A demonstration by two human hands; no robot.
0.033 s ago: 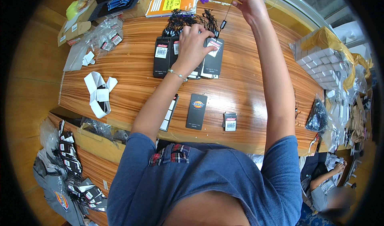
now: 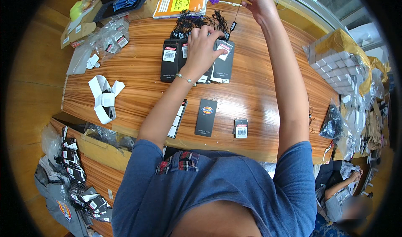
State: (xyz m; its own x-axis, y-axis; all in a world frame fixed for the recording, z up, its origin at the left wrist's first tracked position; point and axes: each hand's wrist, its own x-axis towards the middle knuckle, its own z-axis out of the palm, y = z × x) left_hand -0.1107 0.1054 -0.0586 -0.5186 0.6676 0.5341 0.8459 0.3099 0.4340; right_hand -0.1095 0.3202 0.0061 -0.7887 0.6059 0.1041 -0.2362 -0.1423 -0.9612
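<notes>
My left hand lies over the stacks of black hang tags, with its thumb and index finger closed about the top of the rightmost tag. That tag bears a white barcode sticker. My right hand is raised at the far right, its fingertips pinching a thin dark string that runs taut down toward the tags. A small black plastic toggle hangs on the string. Beside my left hand, another tag stack shows on the left. A tangle of black tag strings spreads behind the stacks.
Nearer me lie a single black tag, a small stickered stack and a sticker strip. A curled white label roll sits left, an orange folder at the back. White boxes stand right. Another person sits lower right.
My right hand has shifted very slightly to the left with the string. My left hand stays on the tags.
</notes>
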